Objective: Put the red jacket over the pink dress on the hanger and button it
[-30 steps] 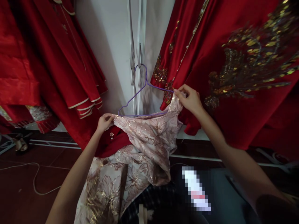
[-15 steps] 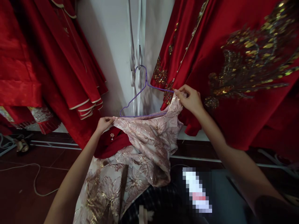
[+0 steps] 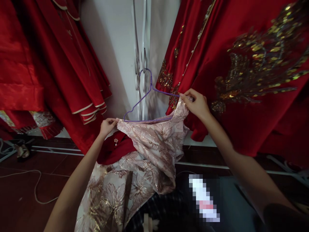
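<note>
A pale pink dress point(image 3: 154, 138) with a metallic gold floral pattern spreads between my two hands and trails down toward my lap. Its upper left edge is pinched in my left hand point(image 3: 108, 126), to the left of the purple wire hanger point(image 3: 151, 87). My right hand point(image 3: 196, 102) is closed on the dress's right shoulder, at the hanger's right end. That shoulder sits over the hanger arm, while the hanger's left arm is bare. The hanger's hook hangs from a white metal rack point(image 3: 144, 58).
Red garments point(image 3: 72, 58) hang on the left, and a red gown with gold sequins point(image 3: 256, 64) hangs on the right. Below are a floor rail point(image 3: 58, 150), a pair of shoes point(image 3: 22, 150) and a pale cable point(image 3: 37, 183). A blurred-out patch point(image 3: 204, 198) lies at lower right.
My left hand has lifted very slightly with the dress edge. The right hand, hanger and garments look nearly the same.
</note>
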The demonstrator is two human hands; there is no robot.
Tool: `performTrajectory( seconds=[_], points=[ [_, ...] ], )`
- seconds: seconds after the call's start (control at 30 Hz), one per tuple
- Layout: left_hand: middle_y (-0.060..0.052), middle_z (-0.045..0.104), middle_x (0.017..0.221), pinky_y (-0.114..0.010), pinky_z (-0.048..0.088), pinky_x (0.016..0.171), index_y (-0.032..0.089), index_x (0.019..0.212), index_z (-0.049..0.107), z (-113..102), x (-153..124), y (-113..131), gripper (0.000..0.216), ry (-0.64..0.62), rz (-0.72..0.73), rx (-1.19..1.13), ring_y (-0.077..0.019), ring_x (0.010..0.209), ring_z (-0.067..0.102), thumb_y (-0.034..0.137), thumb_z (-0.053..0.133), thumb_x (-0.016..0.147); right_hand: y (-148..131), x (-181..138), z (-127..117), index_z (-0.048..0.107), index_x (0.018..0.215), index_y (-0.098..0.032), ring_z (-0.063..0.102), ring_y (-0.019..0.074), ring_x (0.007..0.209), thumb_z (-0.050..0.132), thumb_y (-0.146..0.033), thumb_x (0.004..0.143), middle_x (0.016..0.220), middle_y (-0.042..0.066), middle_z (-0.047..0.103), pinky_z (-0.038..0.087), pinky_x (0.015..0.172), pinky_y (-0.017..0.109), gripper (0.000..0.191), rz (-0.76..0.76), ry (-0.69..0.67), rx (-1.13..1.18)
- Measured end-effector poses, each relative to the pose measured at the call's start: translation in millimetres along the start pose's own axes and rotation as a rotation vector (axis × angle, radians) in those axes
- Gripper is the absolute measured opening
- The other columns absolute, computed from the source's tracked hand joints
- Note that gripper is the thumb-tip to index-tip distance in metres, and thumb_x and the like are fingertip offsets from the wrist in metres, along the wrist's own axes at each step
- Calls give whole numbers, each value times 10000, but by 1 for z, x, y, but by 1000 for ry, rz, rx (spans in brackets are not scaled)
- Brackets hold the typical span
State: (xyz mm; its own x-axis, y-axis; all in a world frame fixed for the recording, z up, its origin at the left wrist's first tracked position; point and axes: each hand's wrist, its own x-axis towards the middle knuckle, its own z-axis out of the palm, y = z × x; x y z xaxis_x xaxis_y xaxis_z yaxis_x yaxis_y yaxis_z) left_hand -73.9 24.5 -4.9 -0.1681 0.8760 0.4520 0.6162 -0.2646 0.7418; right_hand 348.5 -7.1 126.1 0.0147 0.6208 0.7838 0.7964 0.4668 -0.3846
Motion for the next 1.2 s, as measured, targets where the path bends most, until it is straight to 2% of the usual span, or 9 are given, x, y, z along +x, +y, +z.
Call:
performTrajectory(
  seconds=[0.37,0.57,0.73,0.8,0.9,0.97,1.07,1.13,1.2],
  points=[
    [-67,679,869,-266,466,767,169,769,700,-6,-1,1,347,65,125,-16,-180,865,593,496,594,719,4,1,1,535,731,-247,539,167,621,479,-545,817,661,9,604,410,589,294,316,13,-13,9],
    [-63,665,906,-280,462,831,180,863,713,4,14,50,323,154,257,-97,-183,916,590,460,600,749,12,-2,16,524,711,-241,533,160,607,503,-514,806,647,-3,581,415,582,288,289,29,-49,100],
    [-47,678,966,-280,452,854,153,975,688,15,18,92,409,-39,337,-166,-190,930,599,483,508,813,16,-8,26,511,702,-239,529,159,611,493,-514,803,650,-6,563,423,580,287,293,60,-77,144],
    [-54,670,981,-285,459,836,139,1019,651,13,12,88,431,-72,275,-183,-188,927,595,475,443,847,17,-7,25,514,706,-239,527,159,613,494,-509,803,655,-3,563,423,583,289,288,64,-71,141],
    [-83,618,1032,-279,480,790,157,1173,485,9,-13,59,389,130,147,-237,-159,908,590,385,395,871,17,-5,21,519,713,-237,524,157,611,498,-499,805,662,0,568,416,587,291,278,60,-67,137],
    [-97,573,1052,-282,506,695,173,1279,279,7,-40,36,508,159,84,-217,-135,787,603,332,458,830,18,-4,21,523,715,-233,517,152,599,504,-497,803,657,-2,567,406,581,287,279,60,-69,143],
    [-87,558,1012,-311,515,687,163,1281,202,7,-81,14,705,-148,142,-11,-164,797,609,325,601,723,21,-3,25,523,701,-222,496,140,569,527,-500,788,629,-7,553,385,559,274,291,64,-72,194],
    [-90,567,1015,-344,497,776,166,1237,313,5,-99,8,615,-272,241,180,-204,904,598,301,605,713,24,-2,28,521,692,-214,482,133,551,542,-498,779,613,-8,542,371,544,267,297,66,-69,238],
    [-89,585,1041,-355,464,842,189,1135,451,1,-105,6,406,-298,300,330,-226,974,580,271,546,749,27,-2,30,519,686,-211,472,130,540,547,-492,778,604,-6,535,361,537,265,296,64,-62,265]
  ],
)
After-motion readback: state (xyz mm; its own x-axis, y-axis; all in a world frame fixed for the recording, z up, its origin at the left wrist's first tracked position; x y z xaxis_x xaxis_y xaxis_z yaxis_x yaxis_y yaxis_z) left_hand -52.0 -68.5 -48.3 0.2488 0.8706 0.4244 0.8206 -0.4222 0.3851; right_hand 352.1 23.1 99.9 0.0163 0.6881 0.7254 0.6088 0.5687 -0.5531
